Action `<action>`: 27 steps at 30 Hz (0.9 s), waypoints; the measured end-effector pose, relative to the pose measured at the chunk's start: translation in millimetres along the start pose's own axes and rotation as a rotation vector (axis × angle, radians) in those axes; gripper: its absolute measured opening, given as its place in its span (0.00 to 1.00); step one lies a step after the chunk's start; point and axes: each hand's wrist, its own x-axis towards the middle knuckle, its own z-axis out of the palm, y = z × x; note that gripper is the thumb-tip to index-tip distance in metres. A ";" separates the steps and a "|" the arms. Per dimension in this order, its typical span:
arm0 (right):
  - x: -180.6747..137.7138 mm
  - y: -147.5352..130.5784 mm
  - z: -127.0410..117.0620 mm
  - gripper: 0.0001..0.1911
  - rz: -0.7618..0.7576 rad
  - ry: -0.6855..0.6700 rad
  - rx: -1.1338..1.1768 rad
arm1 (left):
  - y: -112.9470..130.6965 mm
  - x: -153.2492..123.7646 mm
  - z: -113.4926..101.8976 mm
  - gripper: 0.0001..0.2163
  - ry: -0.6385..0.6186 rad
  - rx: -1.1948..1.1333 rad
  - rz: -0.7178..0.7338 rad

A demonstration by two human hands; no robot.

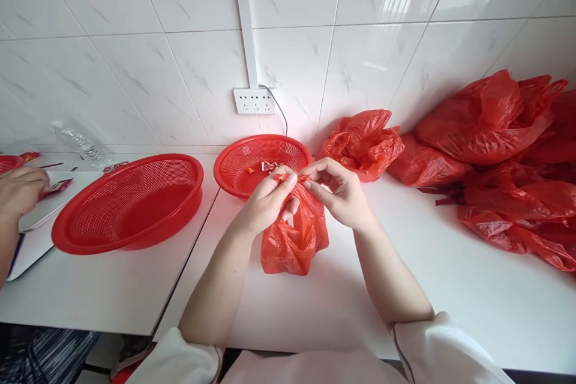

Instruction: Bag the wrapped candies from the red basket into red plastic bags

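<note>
A red plastic bag (294, 246) rests on the white table in front of me, its gathered top pinched between my two hands. My left hand (269, 197) grips the gathered plastic at its left side, thumb on top. From the right, my right hand (338, 191) pinches the same top between thumb and fingers. What the bag contains is hidden. Just behind my hands stands a red perforated basket (229, 162) with a few small wrapped pieces (269, 166) in it.
A larger red basket (180, 210) stands to the left. Another person's hand (22, 192) holds a small red packet beside it. Red plastic bags (364, 141) are heaped at the right (495, 123). A clear bottle (83, 144) and a wall socket (254, 101) are at the back.
</note>
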 end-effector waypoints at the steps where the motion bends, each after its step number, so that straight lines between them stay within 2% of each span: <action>1: -1.3 -0.1 -0.8 0.04 -0.008 0.035 -0.014 | -3.7 2.2 0.2 0.13 0.028 -0.013 0.009; 3: -3.6 -3.9 -3.8 0.02 -0.045 0.034 -0.074 | -11.0 7.3 -0.9 0.13 0.097 -0.044 0.018; 4: -4.6 -7.0 -6.0 0.01 -0.068 -0.021 -0.108 | -13.9 9.3 -2.2 0.12 0.112 -0.052 0.017; 6: -6.5 -13.4 -10.7 0.02 -0.108 -0.212 -0.150 | -16.5 10.4 -5.3 0.09 0.084 -0.009 0.031; 8: -7.3 -17.4 -14.5 0.04 -0.132 -0.357 -0.144 | -14.7 6.4 -6.9 0.05 0.018 0.181 0.091; 9: -6.9 -17.8 -15.4 0.04 -0.142 -0.354 -0.125 | -12.7 2.9 -6.6 0.08 0.001 0.341 0.141; 11: -4.3 -14.8 -15.2 0.05 -0.129 -0.223 -0.066 | -8.6 -4.9 -4.5 0.15 0.028 0.742 0.286; 13: -0.1 -7.5 -12.1 0.08 -0.056 -0.089 0.017 | -6.5 -10.3 -2.1 0.18 0.114 1.102 0.475; 15: 4.2 2.0 -7.1 0.12 0.049 -0.091 0.105 | -7.6 -10.9 -1.8 0.19 0.229 1.279 0.686; 18: 7.2 15.5 1.6 0.16 0.146 -0.187 0.191 | -12.2 -5.6 -5.8 0.15 0.400 1.271 0.910; 21: 6.7 24.5 7.7 0.15 0.146 -0.203 0.277 | -15.8 -0.5 -10.1 0.11 0.512 1.168 1.000; 24: 6.2 27.4 8.6 0.11 0.102 -0.149 0.344 | -17.7 0.6 -11.6 0.10 0.530 1.071 0.995; 27: 7.0 26.0 6.3 0.08 0.091 -0.099 0.305 | -19.1 0.0 -13.2 0.08 0.458 1.034 0.943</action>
